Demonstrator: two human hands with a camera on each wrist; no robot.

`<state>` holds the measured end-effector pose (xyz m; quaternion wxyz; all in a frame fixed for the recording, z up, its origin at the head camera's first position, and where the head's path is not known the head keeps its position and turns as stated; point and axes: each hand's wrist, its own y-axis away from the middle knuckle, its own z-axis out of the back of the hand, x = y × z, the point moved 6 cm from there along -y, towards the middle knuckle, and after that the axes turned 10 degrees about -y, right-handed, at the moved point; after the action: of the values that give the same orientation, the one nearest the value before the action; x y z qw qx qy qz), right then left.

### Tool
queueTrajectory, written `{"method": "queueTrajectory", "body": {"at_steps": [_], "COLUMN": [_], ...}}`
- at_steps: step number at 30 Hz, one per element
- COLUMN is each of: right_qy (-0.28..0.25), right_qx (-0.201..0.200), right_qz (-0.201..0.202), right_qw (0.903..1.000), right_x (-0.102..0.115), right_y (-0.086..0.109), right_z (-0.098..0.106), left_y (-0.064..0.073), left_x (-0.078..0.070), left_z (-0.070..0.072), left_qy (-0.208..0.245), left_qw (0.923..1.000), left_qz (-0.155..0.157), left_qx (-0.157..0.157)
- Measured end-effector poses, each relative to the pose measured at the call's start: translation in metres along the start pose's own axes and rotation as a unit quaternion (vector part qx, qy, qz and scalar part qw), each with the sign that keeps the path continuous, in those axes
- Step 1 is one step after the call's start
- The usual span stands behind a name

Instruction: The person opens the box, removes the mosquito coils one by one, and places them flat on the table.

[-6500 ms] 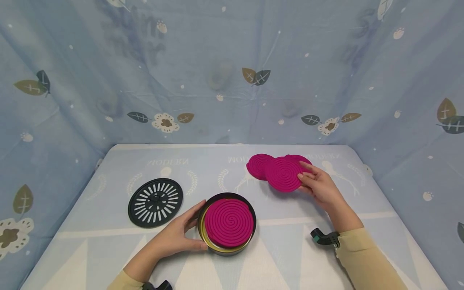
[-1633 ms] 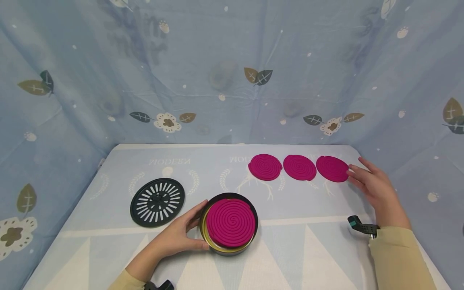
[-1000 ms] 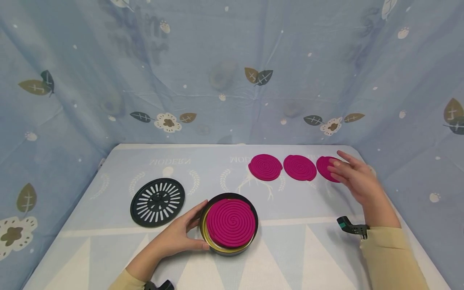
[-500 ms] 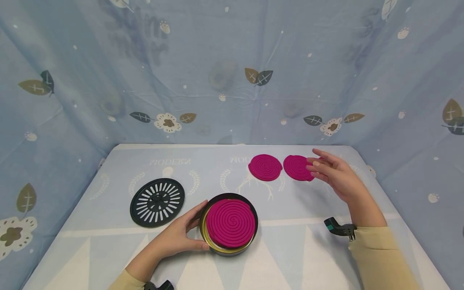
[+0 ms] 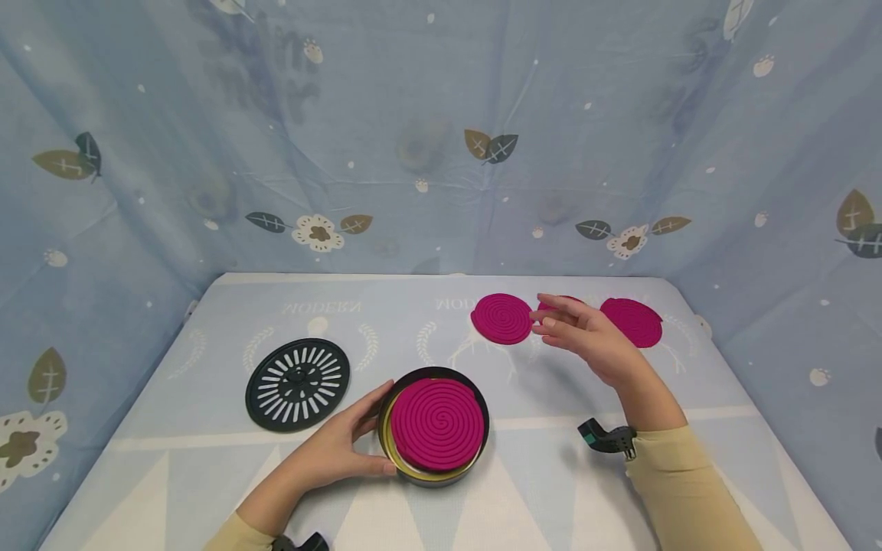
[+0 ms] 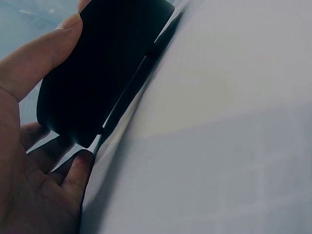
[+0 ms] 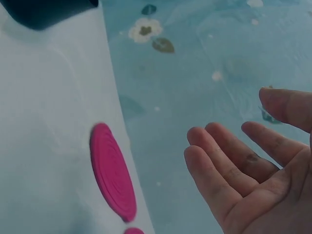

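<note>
My left hand (image 5: 338,448) holds the side of a round black tin (image 5: 430,371) with a yellow inner rim, thumb at the near side and fingers at the far side. The left wrist view shows the thumb lying against its dark wall. A magenta mosquito coil (image 5: 437,425) lies in the tin. My right hand (image 5: 596,337) hovers with fingers loosely extended and nothing in them. Behind it three more coils lie in a row: the left coil (image 5: 501,318), the middle coil (image 5: 561,300), mostly hidden by the hand, and the right coil (image 5: 632,321).
A black slotted lid (image 5: 298,385) lies flat on the table, left of the tin. Patterned blue cloth (image 5: 420,153) rises behind and beside the table. The coil row lies near the table's back edge.
Earlier my right hand pinched a coil overlapping the others; that coil now lies at the row's right end. The hand let go and moved left above the row. My left hand stays on the tin.
</note>
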<state>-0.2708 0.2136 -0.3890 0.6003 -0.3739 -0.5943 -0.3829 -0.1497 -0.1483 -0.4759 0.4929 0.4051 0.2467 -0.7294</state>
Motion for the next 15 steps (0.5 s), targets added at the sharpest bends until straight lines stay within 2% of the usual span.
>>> {"method": "queueTrajectory", "body": {"at_steps": [9, 15], "right_qy": [-0.007, -0.028], "right_qx": [0.053, 0.092], "right_qz": [-0.016, -0.031], "right_qw": [0.9984, 0.9949], "right_x": [-0.011, -0.020], "right_y": [-0.011, -0.016], "right_z": [-0.049, -0.074], "left_y": [-0.001, -0.001], "left_x": [0.002, 0.003], "left_z": [0.000, -0.001], "left_qy": [0.006, 0.003], "left_qw": [1.0000, 1.0000], "left_qz": [-0.006, -0.005], "left_qx": [0.002, 0.002]}}
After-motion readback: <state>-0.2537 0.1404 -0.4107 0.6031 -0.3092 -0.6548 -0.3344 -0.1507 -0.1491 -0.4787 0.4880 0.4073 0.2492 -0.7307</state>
